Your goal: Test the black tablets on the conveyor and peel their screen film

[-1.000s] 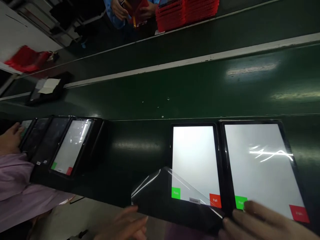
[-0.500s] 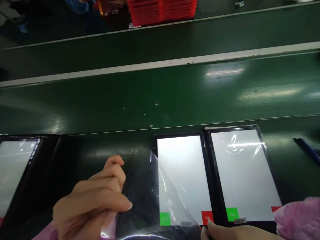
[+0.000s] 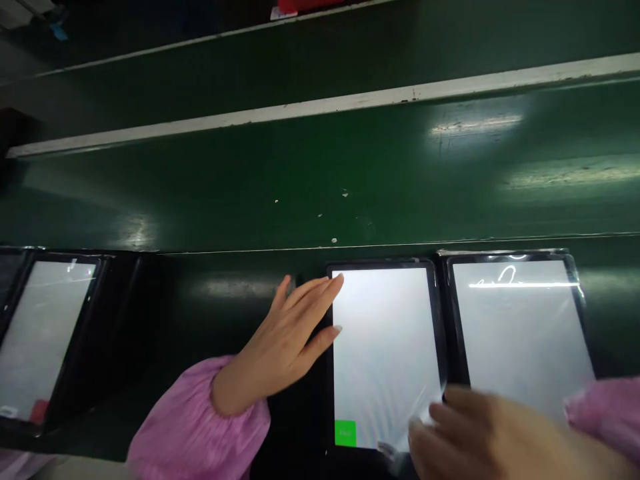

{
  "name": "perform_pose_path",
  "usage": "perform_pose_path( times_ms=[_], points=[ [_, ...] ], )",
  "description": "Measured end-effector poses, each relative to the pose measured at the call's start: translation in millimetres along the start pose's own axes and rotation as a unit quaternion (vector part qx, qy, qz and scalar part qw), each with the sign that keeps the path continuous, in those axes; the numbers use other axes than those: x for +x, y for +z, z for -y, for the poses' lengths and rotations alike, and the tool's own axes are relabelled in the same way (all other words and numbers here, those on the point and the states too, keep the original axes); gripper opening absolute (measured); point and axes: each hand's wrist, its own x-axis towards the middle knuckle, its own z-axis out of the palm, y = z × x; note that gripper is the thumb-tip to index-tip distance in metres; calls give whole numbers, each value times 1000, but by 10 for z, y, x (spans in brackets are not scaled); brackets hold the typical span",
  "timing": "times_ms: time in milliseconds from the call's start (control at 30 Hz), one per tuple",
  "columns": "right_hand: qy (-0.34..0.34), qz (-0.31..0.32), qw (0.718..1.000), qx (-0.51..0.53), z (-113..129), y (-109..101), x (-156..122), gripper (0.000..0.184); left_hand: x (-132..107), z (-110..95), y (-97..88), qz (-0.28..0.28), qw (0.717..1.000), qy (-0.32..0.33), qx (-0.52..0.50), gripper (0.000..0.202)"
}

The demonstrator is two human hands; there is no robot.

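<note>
My left hand (image 3: 285, 353) is open, palm down, its fingers stretched over the upper left edge of a tablet (image 3: 380, 347). This tablet has a lit white screen with a green square at the lower left. At its lower right corner is my right hand (image 3: 475, 433), smeared by motion, with its fingers curled. A pale, shiny, see-through bit (image 3: 425, 408) shows beside those fingers; whether it is film is too blurred to tell. The right hand covers the screen's lower right corner. A second lit tablet (image 3: 520, 333) lies close on the right, its lower part hidden by my right hand and sleeve.
Another tablet (image 3: 47, 333) with a white screen and red square lies at the far left, beside a further dark one (image 3: 9, 280). Behind the tablets runs a green surface (image 3: 240, 187) with a pale ledge (image 3: 310, 107). A red item (image 3: 305, 5) shows at the top edge.
The clear film that lay across the tablet's lower left is no longer spread there. My left hand has opened and moved right to the tablet; my right hand has risen. The view has shifted.
</note>
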Motion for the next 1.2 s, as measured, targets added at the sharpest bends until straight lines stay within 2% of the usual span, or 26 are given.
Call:
perform_pose_path(
  times_ms=[33,100,167,233,300,400,467,533,667,767,833,900,967,1033,1100,1200],
  points=[
    [8,-19,1000,8,-176,-110,87,19,43,86,61,-16,999,2,-36,53],
    [37,-94,994,36,-604,-347,244,30,72,210,159,-114,982,1,-151,43],
    [121,-163,973,107,-1023,-583,350,12,31,251,212,-247,941,-8,-231,35],
    [217,-251,928,167,-1318,-787,402,5,-44,204,222,-324,924,7,-203,28],
    [280,-321,885,189,-1442,-937,419,10,-96,89,210,-304,941,46,-139,23],
    [324,-366,855,175,-1390,-1046,422,20,-45,-106,222,-194,973,126,-4,26],
    [334,-380,846,171,-1303,-1058,418,24,56,-187,277,-150,968,165,118,33],
    [334,-392,840,168,-1231,-1048,404,27,147,-217,363,-134,957,174,191,39],
    [336,-394,843,150,-1146,-1018,359,27,152,-234,478,-98,963,179,177,44],
    [345,-388,840,157,-1081,-1001,340,29,17,-238,400,-60,975,183,110,41],
    [339,-391,840,163,-1029,-989,328,31,-113,-214,299,-86,983,154,40,40],
    [323,-390,846,167,-974,-972,306,32,-276,-171,229,-151,984,88,-27,36],
    [303,-386,854,170,-925,-948,273,30,-468,-135,241,-196,978,16,-64,28],
    [292,-386,857,176,-885,-914,237,26,-676,-134,347,-195,978,-24,-76,23],
    [285,-386,858,185,-849,-869,206,23,-865,-180,508,-165,982,-55,-78,40],
    [273,-390,858,194,-792,-795,179,22,-1034,-306,731,-106,985,-120,-65,95]
  ],
)
